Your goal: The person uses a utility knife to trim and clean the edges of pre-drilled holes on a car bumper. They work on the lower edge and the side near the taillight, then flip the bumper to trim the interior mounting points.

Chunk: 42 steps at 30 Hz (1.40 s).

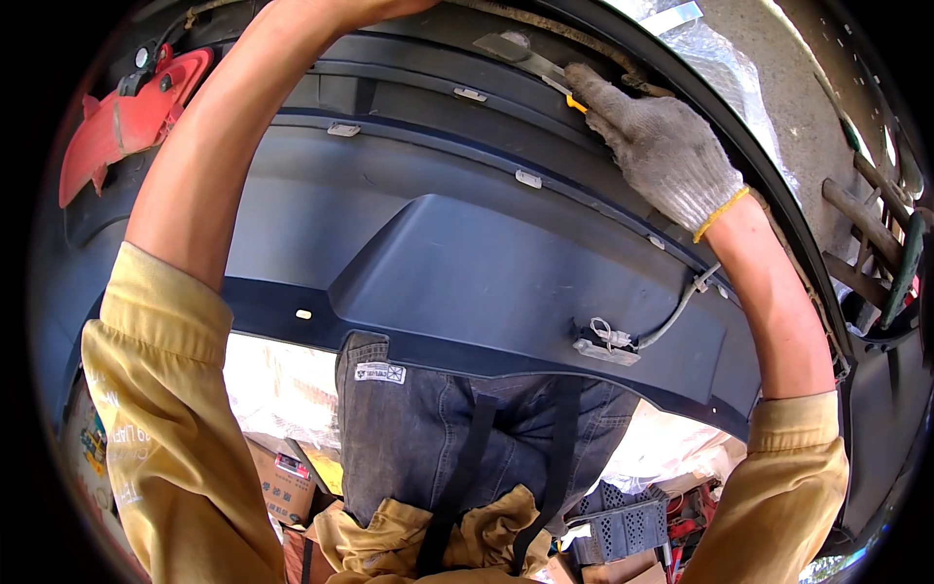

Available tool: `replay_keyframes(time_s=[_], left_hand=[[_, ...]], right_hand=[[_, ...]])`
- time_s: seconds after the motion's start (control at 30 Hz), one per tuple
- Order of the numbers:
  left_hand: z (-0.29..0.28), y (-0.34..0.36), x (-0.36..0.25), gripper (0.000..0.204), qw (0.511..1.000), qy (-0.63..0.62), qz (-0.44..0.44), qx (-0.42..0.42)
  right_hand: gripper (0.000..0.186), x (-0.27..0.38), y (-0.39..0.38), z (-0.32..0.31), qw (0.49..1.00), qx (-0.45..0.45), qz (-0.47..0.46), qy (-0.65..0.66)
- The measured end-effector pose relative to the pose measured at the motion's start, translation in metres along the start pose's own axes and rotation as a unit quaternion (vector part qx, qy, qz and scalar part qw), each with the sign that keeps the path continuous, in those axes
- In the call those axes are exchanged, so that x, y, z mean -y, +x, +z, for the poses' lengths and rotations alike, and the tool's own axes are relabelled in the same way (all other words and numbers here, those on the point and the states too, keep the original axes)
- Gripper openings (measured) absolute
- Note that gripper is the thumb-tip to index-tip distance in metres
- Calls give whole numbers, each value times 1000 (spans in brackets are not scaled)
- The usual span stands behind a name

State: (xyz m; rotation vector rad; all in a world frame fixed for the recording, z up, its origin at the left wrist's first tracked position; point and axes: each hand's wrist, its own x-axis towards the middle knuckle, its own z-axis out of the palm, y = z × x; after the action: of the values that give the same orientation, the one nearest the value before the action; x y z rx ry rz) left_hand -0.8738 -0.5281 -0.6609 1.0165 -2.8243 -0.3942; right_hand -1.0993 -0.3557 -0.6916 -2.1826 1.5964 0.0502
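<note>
A large dark grey car bumper (292, 204) lies across the view, right against my body. My right hand (671, 146), in a grey knit glove with a yellow cuff edge, is closed around a tool (530, 56) with a flat grey blade and a bit of yellow at the grip. Its blade points left along the bumper's far inner edge. My bare left arm reaches over the bumper's left part. Of my left hand (389, 8) only a part shows at the top edge; its fingers are out of view.
A red lamp (131, 122) with a wired socket hangs at the left. Pale clips (528, 179) line a ridge on the bumper. A grey cable (681, 307) ends at a small fitting (608, 341). Wooden legs (866, 219) stand far right; boxes (282, 482) lie below.
</note>
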Motion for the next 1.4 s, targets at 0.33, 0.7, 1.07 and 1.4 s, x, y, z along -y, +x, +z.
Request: replay_keyframes(time_s=[0.33, 0.7, 1.07, 1.4], left_hand=[[8, -3, 5, 56, 999, 11, 27, -46], [8, -2, 8, 54, 997, 7, 48, -65], [5, -3, 9, 56, 999, 13, 32, -37], [2, -4, 7, 56, 998, 23, 48, -42]], right_hand=[[41, 2, 1, -7, 999, 3, -10, -40], [48, 2, 0, -16, 997, 34, -23, -60], [54, -6, -5, -17, 996, 55, -23, -71], [50, 0, -2, -29, 993, 86, -16, -77]])
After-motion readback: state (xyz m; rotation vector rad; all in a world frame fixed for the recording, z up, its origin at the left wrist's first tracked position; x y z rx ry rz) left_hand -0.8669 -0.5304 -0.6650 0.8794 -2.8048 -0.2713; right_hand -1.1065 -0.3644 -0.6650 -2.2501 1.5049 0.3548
